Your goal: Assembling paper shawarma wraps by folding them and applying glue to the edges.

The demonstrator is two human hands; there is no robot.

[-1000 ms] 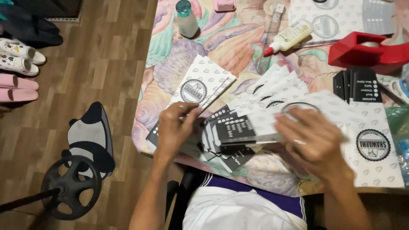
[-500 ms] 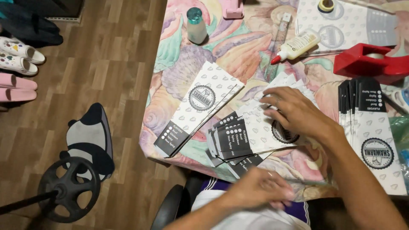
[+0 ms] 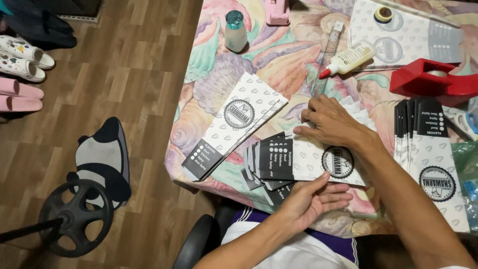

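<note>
Several white patterned paper sleeves with black ends lie fanned (image 3: 294, 160) at the near edge of the table (image 3: 219, 65). My right hand (image 3: 331, 122) rests flat on the top of this fan, fingers spread. My left hand (image 3: 313, 197) is at the table's near edge, palm up, its fingertips against the lower edge of the fan. A second small stack of the same sleeves (image 3: 236, 124) lies slanted to the left, untouched.
Another stack of sleeves (image 3: 430, 159) lies at the right. A glue bottle (image 3: 348, 59), red tape dispenser (image 3: 433, 82), ruler (image 3: 328, 52), small bottle (image 3: 235, 31) and pink stapler (image 3: 277, 12) sit farther back. A chair base (image 3: 74, 214) and slippers (image 3: 22, 60) are on the wooden floor.
My left hand left the fanned sleeves, dropped to my lap, then came back up to the fan's lower edge. My right hand slid from the fan's right side to its top.
</note>
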